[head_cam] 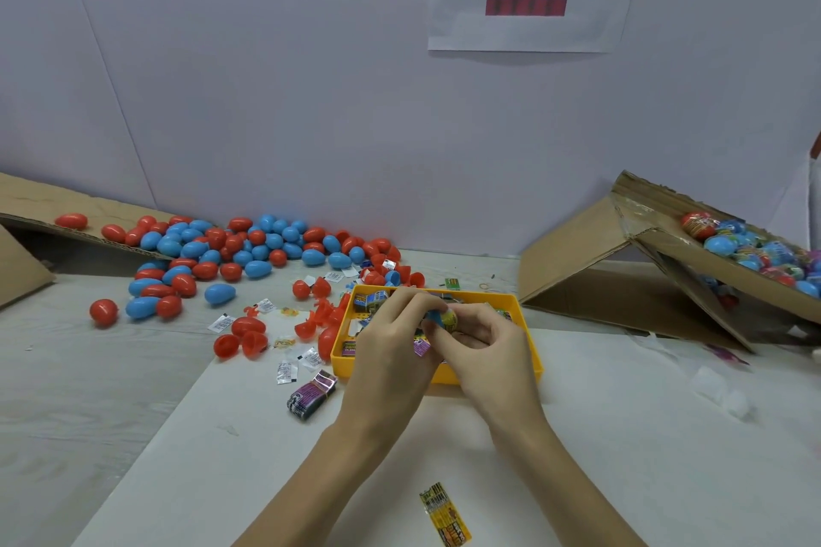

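Both of my hands meet over a yellow tray (531, 362) at the table's middle. Between them is a small plastic egg (445, 318), blue with a printed film sleeve partly over it. My left hand (391, 351) pinches the egg from the left with its fingertips. From the right, my right hand (482, 346) curls its fingers and thumb around the same egg. Most of the egg is hidden by my fingers. Folded printed sleeves lie in the tray under my hands.
A heap of red and blue eggs (231, 251) spreads at the back left by a cardboard flap (31, 204). A tilted cardboard box (666, 262) with wrapped eggs (755, 251) stands right. A sleeve bundle (311, 395) and a yellow sleeve (446, 515) lie nearby.
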Available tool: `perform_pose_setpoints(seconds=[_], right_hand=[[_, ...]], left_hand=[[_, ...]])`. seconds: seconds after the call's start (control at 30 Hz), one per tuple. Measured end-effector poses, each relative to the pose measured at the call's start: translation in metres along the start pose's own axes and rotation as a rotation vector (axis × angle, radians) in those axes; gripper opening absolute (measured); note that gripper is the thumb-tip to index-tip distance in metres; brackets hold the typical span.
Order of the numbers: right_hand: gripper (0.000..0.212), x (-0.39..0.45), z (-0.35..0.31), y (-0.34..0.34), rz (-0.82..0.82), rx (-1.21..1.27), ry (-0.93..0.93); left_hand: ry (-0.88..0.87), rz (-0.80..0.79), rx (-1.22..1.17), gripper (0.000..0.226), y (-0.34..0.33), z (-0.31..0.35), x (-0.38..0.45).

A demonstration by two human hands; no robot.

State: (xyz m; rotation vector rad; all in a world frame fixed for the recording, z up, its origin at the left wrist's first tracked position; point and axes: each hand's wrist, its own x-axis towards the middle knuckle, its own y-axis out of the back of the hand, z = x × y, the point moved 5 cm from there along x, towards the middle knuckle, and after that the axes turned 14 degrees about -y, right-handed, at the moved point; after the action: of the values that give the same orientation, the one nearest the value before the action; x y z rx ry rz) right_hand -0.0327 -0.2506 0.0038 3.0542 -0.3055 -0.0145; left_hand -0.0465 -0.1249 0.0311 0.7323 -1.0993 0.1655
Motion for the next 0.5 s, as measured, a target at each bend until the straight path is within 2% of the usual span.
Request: perform_pose_setpoints(seconds=[0.23,0.33,0.43,0.5], right_hand=[[0.025,-0.006,-0.011,0.0,-0.016,-0.151,0.014],[0.018,-0.004,-0.019,0.006,-0.007,-0.168,0.002],[0.014,0.018,-0.038,0.03,-0.01,0.088,-0.119],[0.02,0.044,-0.062,0.063,-0.008,0.448,-0.184]], left_hand=[[-0.016,-0.005,-0.005,0.041,-0.001,-0.004,0.0],[-0.025,-0.052,-0.027,0.048,-0.004,-0.006,0.001],[0.002,-0.075,-0.002,0.053,-0.003,-0.007,0.002],[0.014,-0.074,0.023,0.047,-0.002,-0.01,0.002]])
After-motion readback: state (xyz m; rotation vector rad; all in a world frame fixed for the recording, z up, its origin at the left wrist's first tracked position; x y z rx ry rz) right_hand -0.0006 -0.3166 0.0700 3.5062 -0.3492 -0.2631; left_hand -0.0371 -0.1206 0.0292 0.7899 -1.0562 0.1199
